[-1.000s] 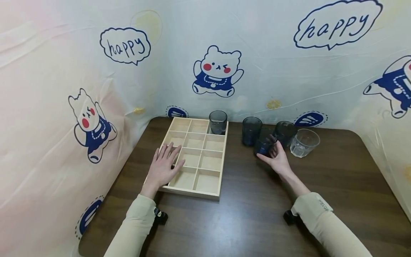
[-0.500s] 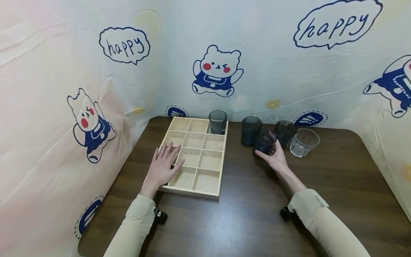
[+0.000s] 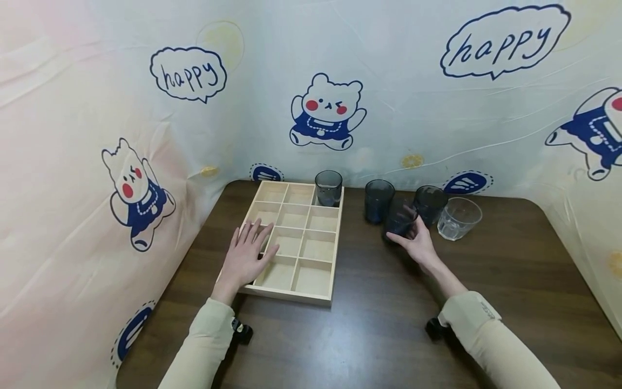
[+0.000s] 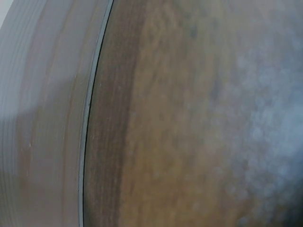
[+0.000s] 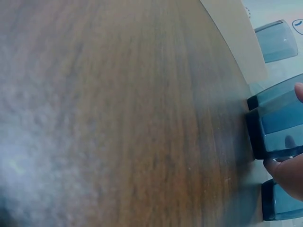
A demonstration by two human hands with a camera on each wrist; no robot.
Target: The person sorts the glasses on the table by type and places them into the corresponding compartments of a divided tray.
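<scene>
right hand (image 3: pixel 419 244) fingers curled round dark glass (image 3: pixel 399 220); lift straight, clear of neighbouring glasses. left hand (image 3: pixel 245 257) flat, fingers straight, steadying wooden tray (image 3: pixel 311 296).

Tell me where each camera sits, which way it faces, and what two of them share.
Head: worn high, looking forward and down at the table, tray and glasses; shows both hands and sleeves. The left hand rests on the tray, the right hand grips a dark glass.
Left wrist: close above the table, blurred; no hand shows.
Right wrist: low over the table, facing the dark glass; fingertips show.
Head and right wrist share that glass and the tray edge.
</scene>
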